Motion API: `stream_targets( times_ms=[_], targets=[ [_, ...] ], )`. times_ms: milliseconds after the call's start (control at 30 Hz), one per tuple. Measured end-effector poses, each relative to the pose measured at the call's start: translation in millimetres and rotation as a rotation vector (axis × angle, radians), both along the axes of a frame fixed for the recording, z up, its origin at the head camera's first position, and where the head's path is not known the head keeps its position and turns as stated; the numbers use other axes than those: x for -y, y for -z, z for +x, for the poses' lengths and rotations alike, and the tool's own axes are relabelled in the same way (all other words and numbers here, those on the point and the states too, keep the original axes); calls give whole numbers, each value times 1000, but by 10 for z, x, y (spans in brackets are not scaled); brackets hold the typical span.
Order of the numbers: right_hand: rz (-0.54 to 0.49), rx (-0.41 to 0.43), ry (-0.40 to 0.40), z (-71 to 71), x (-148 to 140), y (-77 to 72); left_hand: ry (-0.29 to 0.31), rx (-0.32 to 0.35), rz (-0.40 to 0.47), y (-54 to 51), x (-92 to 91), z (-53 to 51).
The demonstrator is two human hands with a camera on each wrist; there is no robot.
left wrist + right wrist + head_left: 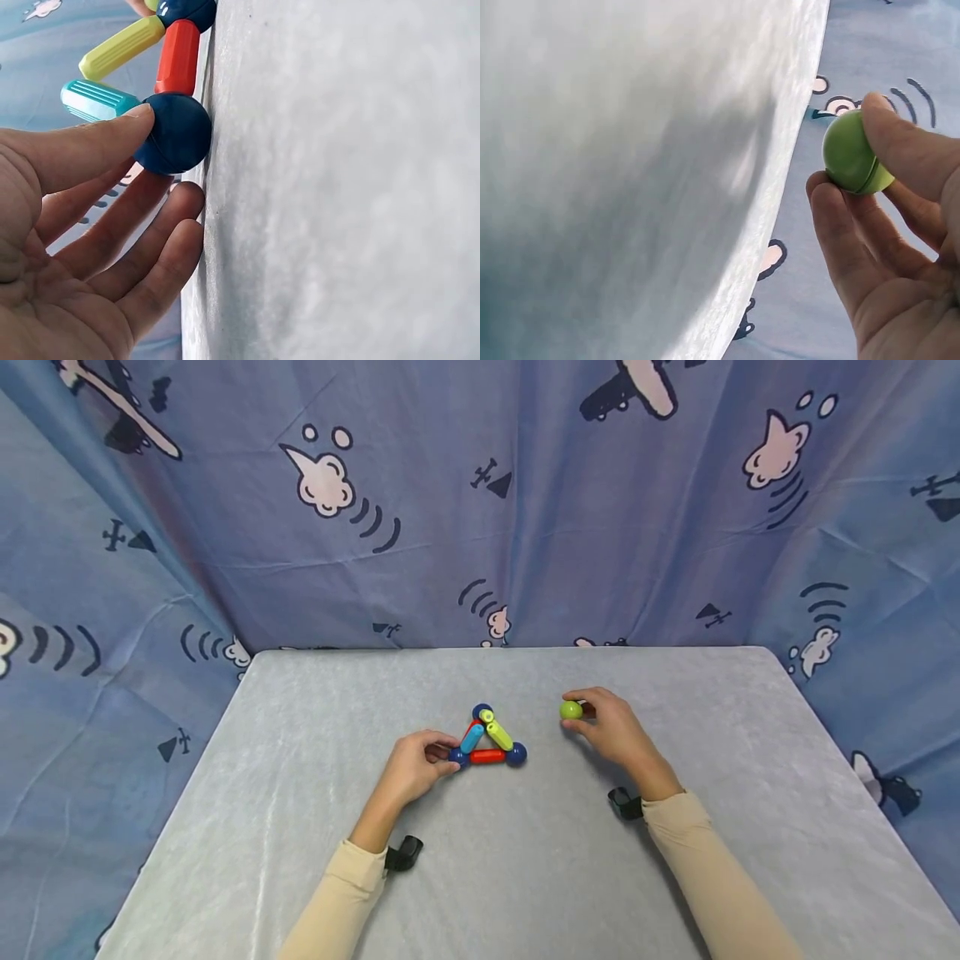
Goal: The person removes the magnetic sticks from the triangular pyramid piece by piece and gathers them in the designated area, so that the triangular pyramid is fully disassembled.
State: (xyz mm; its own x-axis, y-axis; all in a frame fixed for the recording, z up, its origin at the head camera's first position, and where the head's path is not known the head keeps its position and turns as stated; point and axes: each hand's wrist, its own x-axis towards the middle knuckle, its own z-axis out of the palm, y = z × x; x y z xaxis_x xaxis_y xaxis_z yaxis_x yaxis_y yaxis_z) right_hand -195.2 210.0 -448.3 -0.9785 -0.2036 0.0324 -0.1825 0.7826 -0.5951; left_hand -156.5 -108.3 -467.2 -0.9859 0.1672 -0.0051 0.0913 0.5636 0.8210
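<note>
A triangular frame stands on the table, with dark blue balls at its corners, among them the right one (516, 754), and a red stick (487, 757) along the front. A light blue stick (472, 738) and yellow-green sticks (499, 736) rise tilted from the corners. My left hand (415, 768) pinches the front-left dark blue ball (177, 133) between thumb and fingers. To the right of the frame, my right hand (617, 728) holds a green ball (571, 710) by its fingertips, apart from the frame; the right wrist view shows a seam on this ball (849, 154).
The table (525, 877) has a pale grey cover. Behind it and at both sides hangs a blue patterned curtain (442, 468). A black strap device (404, 853) sits at the left wrist and another (624, 804) at the right.
</note>
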Motion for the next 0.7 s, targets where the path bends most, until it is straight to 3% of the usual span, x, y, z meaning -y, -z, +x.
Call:
stream_targets(
  times_ms=[233, 700],
  targets=[
    [35, 15, -59, -187, -86, 40, 15, -22, 10, 0, 6, -7],
    [36, 5, -78, -425, -188, 134, -3, 17, -11, -26, -17, -6]
  ],
)
